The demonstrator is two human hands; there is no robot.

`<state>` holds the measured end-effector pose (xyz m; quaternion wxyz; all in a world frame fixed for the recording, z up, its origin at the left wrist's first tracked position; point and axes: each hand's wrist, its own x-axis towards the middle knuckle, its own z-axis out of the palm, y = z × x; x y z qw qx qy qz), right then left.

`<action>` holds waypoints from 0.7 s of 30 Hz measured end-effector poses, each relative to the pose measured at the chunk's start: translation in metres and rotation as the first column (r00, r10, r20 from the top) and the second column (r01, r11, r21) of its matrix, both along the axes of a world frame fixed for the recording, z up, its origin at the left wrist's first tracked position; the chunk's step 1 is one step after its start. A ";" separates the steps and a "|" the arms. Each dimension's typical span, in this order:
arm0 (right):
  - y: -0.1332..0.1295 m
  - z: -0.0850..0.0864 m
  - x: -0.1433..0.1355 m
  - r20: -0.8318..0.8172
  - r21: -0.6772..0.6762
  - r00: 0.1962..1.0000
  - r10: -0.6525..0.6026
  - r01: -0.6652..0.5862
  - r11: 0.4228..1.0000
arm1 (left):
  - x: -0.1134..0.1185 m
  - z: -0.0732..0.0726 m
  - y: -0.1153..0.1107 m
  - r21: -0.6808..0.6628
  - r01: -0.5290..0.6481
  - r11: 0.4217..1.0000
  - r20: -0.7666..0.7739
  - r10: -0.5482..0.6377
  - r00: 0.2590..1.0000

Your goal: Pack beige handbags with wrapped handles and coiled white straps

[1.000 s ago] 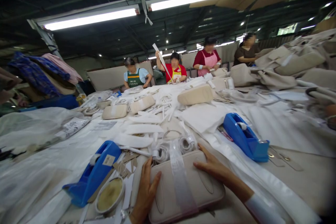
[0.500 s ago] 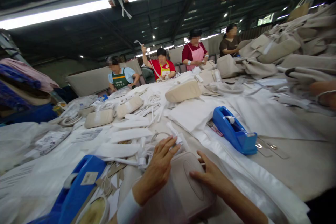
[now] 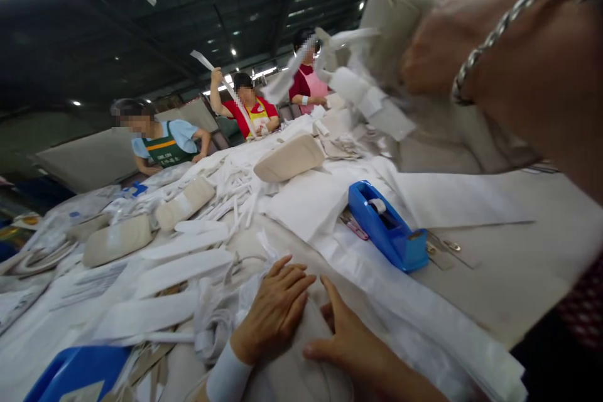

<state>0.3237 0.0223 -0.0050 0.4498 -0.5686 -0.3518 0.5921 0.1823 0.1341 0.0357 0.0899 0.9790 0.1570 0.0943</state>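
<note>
A beige padded piece [image 3: 301,364], partly under thin clear plastic, lies at the bottom centre. My left hand [image 3: 273,308], with a white cuff at its wrist, rests over its upper left side, fingers stretched out. On the right side my right hand [image 3: 346,339] has thumb and index finger spread apart around the edge of the piece; its other fingers are partly hidden. Just left of my left hand sits a bundle of pale straps and wrapping [image 3: 214,320]. Flat white strips [image 3: 174,270] lie farther left.
A blue tape dispenser [image 3: 389,226] stands right of centre, another [image 3: 78,374] at the lower left. At the upper right, a nearby person's braceleted arm [image 3: 527,69] holds a large beige bag [image 3: 452,132] over the table. Several people work across the table.
The view has swung to the right. The neighbouring person's arm has come in with a beige bag. My hands stay on the padded piece, which now shows more plastic over it.
</note>
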 end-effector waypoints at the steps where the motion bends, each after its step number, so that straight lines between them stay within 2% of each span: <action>1: 0.003 0.000 0.000 -0.004 0.006 1.000 0.004 -0.004 1.000 | 0.000 0.000 0.001 -0.007 0.000 1.000 0.003 0.000 1.000; 4: 0.009 -0.006 -0.002 -0.011 0.027 1.000 -0.005 0.005 1.000 | 0.001 0.000 0.001 -0.062 -0.008 0.998 0.012 0.009 1.000; 9: 0.010 -0.015 -0.011 -0.014 0.153 1.000 0.025 -0.022 0.988 | 0.001 -0.002 -0.003 -0.114 -0.045 0.993 0.041 0.050 0.998; 12: 0.005 -0.020 -0.017 0.061 0.244 0.998 -0.010 -0.005 0.970 | 0.002 -0.007 -0.003 -0.063 -0.041 0.997 0.036 0.044 0.998; 14: 0.004 -0.029 -0.017 0.163 0.288 0.987 -0.012 -0.036 0.957 | 0.003 -0.010 -0.001 -0.010 -0.020 1.000 0.022 0.020 1.000; 18: 0.010 -0.052 -0.011 0.353 0.366 0.936 -0.008 -0.130 0.922 | 0.002 -0.016 0.004 0.124 0.003 0.992 -0.015 -0.001 1.000; 21: 0.015 -0.058 -0.003 0.457 0.403 0.888 -0.058 -0.148 0.903 | 0.000 -0.023 0.004 0.211 0.008 0.977 0.001 -0.008 1.000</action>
